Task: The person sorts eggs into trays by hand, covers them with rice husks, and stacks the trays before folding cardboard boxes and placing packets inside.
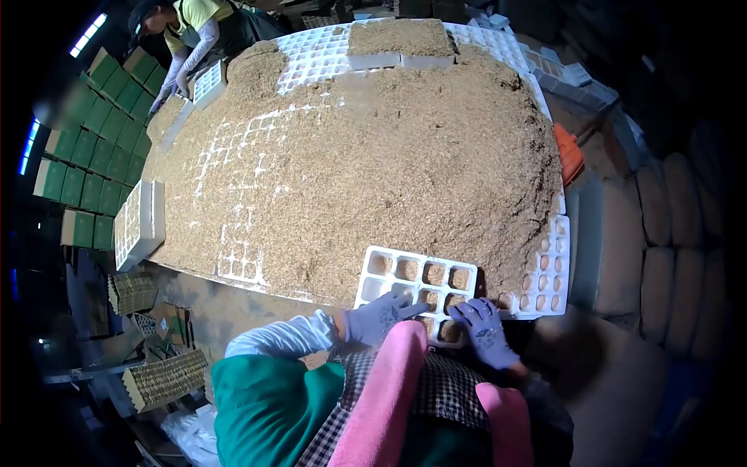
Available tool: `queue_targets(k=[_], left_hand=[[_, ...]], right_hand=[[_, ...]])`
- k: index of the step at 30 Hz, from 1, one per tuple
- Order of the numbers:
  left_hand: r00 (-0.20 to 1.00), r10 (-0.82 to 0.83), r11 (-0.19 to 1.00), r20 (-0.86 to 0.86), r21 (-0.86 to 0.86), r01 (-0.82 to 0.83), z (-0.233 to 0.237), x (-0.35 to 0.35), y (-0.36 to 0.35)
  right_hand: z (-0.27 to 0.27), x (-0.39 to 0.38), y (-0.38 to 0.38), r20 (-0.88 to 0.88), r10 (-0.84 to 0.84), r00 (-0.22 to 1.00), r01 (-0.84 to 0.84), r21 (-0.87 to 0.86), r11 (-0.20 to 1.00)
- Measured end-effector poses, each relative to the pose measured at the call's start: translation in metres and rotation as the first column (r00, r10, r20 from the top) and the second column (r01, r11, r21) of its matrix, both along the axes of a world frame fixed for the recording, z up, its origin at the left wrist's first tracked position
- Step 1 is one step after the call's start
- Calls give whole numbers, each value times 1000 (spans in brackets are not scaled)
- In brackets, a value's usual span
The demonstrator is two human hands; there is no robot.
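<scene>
Right in front of me, a white foam tray with square cells lies at the near edge of a big heap of brown loose, grainy material. Several of its cells hold some of that material. My left hand, in a pale glove, rests over the tray's left near part with fingers stretched across the cells. At the tray's right near corner, my right hand, gloved alike, has its fingers spread over the rim and cells. The fingertips of both hands are partly hidden.
Another foam tray lies at the right corner, and a tilted block of trays stands at the left edge. A co-worker leans over the far left. Green-and-white boxes are piled left; an orange object sits right.
</scene>
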State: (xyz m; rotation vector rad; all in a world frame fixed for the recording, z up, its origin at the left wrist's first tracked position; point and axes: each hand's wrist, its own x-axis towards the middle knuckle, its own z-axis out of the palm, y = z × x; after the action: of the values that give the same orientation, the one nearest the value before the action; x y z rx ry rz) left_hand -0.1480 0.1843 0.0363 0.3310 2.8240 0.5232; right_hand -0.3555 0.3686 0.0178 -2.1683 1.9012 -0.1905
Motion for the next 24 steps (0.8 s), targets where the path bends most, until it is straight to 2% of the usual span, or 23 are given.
queue_targets(k=[1,2,5,6,7,10,11,12,13,15,17,19,20,21,22,23,24], left_hand=[[995,70,994,-71,85,-64,-17,7,0],[981,142,978,-134,171,-119,-30,12,-3],[975,128,992,-182,31,-125,-37,8,-36],[958,125,992,-260,6,-128,-34,4,-52],[925,156,987,-346,94,-132,-32,1,-71],[899,229,967,-374,193,-166,-27,-14,-138],[938,232,967,-258,167,-193,-28,-16,-166],[934,256,965,-248,128,-230,-31,-20,-195],[930,281,960,-239,88,-267,-33,-24,-225],[929,297,954,-221,31,-297,-26,-25,-287],[909,290,951,-298,-15,-308,-30,-20,-351],[884,357,921,-301,-44,-387,-40,-13,-412],[856,420,893,-303,-29,-449,-34,-8,-432],[823,484,860,-297,-11,-510,-26,-1,-449],[781,522,823,-342,-39,-567,-33,6,-468],[737,560,779,-379,-62,-624,-42,16,-480],[673,637,717,-376,-33,-696,-47,25,-486]], right_hand=[[-9,1,-1,50,14,999,-12,-28,1000],[-4,1,-14,-38,62,997,-65,-95,993],[11,-1,-59,4,44,999,-44,-13,999],[8,-6,-78,57,34,998,-31,-65,997],[8,-12,-96,91,25,996,-18,-77,997],[8,-30,-172,16,54,998,-54,-30,998],[5,-34,-202,-1,46,999,-46,-17,999],[-3,-38,-232,-6,27,1000,-28,-81,996],[-3,-42,-268,-10,26,1000,-26,0,1000],[-14,-44,-332,-28,-7,1000,7,-7,1000],[-21,-39,-398,-34,-51,998,51,2,999],[-26,-20,-455,-58,-141,988,142,11,990],[-24,-7,-476,34,-232,972,232,-5,973],[-36,3,-494,184,-246,952,278,-179,944],[-30,16,-501,271,-223,936,290,-241,926],[-16,29,-498,357,-195,913,308,-292,906],[-3,36,-485,363,-203,910,306,-255,917]])
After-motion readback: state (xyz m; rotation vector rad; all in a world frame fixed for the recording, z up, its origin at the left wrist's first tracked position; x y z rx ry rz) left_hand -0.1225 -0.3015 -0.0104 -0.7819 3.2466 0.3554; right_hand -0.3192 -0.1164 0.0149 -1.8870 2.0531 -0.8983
